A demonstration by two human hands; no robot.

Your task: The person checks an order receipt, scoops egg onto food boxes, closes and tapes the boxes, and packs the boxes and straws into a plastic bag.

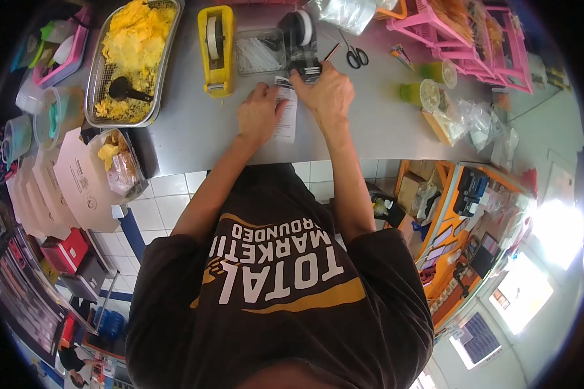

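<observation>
A printed paper receipt [285,117] lies lengthwise on the metal table between my two hands. My left hand [259,113] rests on its left side, fingers loosely stretched and the thumb apart over the paper. At the receipt's top end is my right hand [328,96], thumb reaching left and the other fingers curled at the front of a black tape dispenser [302,50]. What those fingers pinch is hidden. A thin pencil-like stick [332,52] shows just beyond them. Left of the dispenser sits a clear box of white plastic pieces [259,53].
A yellow tape dispenser [216,55] and a wire basket of yellow food [133,39] with a black scoop [128,89] stand left. To the right are scissors [357,58], green drinks [420,94] and pink racks [448,39]. Boxed food [118,165] sits by the front-left edge.
</observation>
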